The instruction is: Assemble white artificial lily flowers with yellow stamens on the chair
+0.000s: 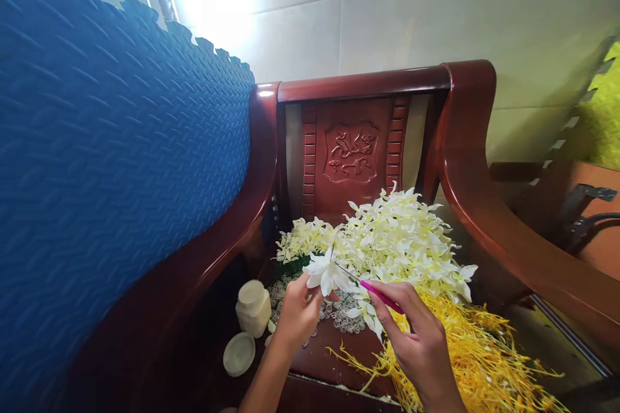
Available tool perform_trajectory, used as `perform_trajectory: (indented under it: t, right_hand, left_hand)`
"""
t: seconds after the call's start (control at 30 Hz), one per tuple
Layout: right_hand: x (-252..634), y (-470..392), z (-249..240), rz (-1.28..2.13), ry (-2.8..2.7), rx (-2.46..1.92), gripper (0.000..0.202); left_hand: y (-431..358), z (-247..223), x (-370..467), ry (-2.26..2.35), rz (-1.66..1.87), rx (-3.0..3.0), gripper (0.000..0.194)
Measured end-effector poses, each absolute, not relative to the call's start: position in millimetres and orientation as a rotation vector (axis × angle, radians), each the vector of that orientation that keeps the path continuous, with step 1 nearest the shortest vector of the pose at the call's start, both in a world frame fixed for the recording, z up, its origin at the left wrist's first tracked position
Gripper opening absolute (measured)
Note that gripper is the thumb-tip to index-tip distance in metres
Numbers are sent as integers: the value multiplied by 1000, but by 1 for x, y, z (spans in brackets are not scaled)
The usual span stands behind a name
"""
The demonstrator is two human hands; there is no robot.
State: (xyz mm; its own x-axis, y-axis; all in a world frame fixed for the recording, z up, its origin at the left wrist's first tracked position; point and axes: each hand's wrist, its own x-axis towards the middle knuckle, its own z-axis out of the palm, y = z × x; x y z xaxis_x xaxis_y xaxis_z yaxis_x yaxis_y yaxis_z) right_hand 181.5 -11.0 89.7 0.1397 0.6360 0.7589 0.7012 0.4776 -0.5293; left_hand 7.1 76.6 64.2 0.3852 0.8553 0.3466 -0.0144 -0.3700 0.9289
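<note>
My left hand (298, 317) pinches a white artificial flower (326, 273) from below, its petals spread open and facing up. Closed around a thin tool with a pink handle (382, 297) is my right hand (417, 339). The tool's slim dark shaft points left and reaches the flower's centre; its exact kind I cannot make out. Behind both hands rises a heap of white flowers (402, 239). Yellow thread-like strands (465, 348) lie in a bundle beside and under my right wrist. Small pale ring-shaped pieces (346, 315) are scattered beneath the flower.
Everything rests on a dark red wooden chair (363, 85) with a carved back and curved arms. An open white jar (253, 308) and a round lid (239, 354) stand left of my left hand. A blue foam mat (126, 161) is upright along the left side.
</note>
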Motion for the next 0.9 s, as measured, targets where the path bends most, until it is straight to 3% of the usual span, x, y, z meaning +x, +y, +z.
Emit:
perform_trajectory:
  t: [0.5, 0.9]
  right_hand:
    - [181, -13, 93, -117, -1502, -1219, 19]
    - [175, -15, 91, -251, -1055, -1301, 17]
  left_hand:
    - [76, 69, 10, 697, 1142, 1574, 24]
    - [75, 75, 7, 721, 1153, 1601, 25]
